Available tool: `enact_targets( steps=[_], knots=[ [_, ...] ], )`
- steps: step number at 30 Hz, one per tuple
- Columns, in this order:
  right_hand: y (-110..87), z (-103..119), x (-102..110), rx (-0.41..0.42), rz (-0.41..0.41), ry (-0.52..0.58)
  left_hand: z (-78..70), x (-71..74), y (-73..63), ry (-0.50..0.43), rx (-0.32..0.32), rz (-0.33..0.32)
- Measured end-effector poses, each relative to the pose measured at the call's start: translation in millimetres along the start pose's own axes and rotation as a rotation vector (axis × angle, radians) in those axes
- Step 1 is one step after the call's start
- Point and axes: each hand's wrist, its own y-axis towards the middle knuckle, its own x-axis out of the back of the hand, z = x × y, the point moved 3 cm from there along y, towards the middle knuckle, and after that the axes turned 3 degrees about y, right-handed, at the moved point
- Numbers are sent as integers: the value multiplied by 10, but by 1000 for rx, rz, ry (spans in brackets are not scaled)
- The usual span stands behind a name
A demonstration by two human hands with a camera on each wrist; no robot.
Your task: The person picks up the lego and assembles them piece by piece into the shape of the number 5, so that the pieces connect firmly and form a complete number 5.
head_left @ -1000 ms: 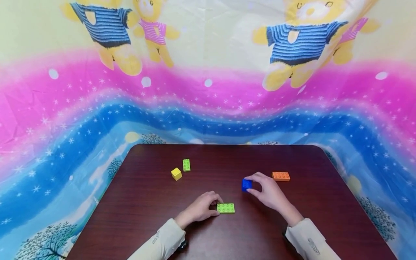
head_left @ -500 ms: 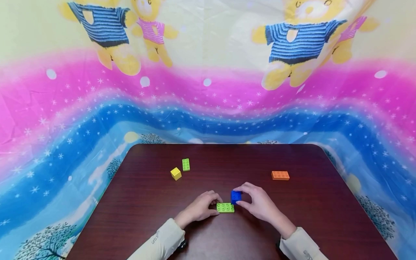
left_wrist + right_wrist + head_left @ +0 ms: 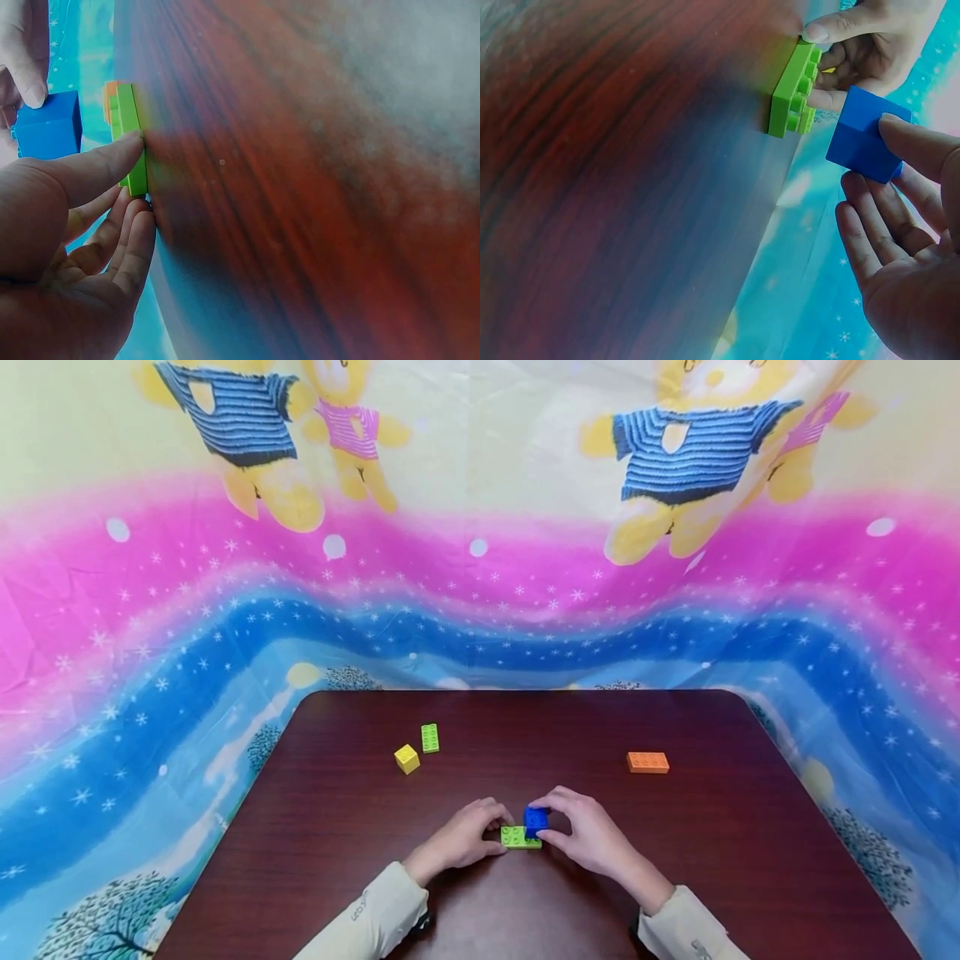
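Observation:
A flat lime-green building brick (image 3: 513, 837) with studs up lies on the table, and my left hand (image 3: 463, 837) pinches its left end between thumb and fingers. My right hand (image 3: 587, 832) grips a blue cube-shaped brick (image 3: 535, 821) between thumb and fingertips. From the head view the blue brick overlaps the right half of the green one. In the right wrist view the blue brick (image 3: 868, 135) hangs above the studs of the green brick (image 3: 791, 94), with a gap between them. The left wrist view shows that gap too, beside the left thumb (image 3: 105, 165).
On the dark wooden table (image 3: 337, 827), a yellow cube brick (image 3: 407, 759) and a second lime-green brick (image 3: 430, 737) lie at the back left. An orange brick (image 3: 648, 762) lies at the back right. A printed curtain (image 3: 480, 610) hangs behind the table.
My right hand has brought the blue brick left and toward me, from beyond the green brick's right end to over its right half. The left hand has stayed in place.

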Motion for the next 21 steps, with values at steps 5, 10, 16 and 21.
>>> enact_targets(
  steps=[5,10,16,21],
  knots=[
    [21,-12,-35,-15,10,-13,15,4,-3,-5,7,13],
    [26,-46,-82,-27,33,-14,21,-11,-6,-9,8,10],
    [51,-64,-120,-3,28,-23,20,-12,-1,-14,4,1],
    [51,-63,-133,3,37,-21,20,-8,-1,-20,-1,0]
  ],
)
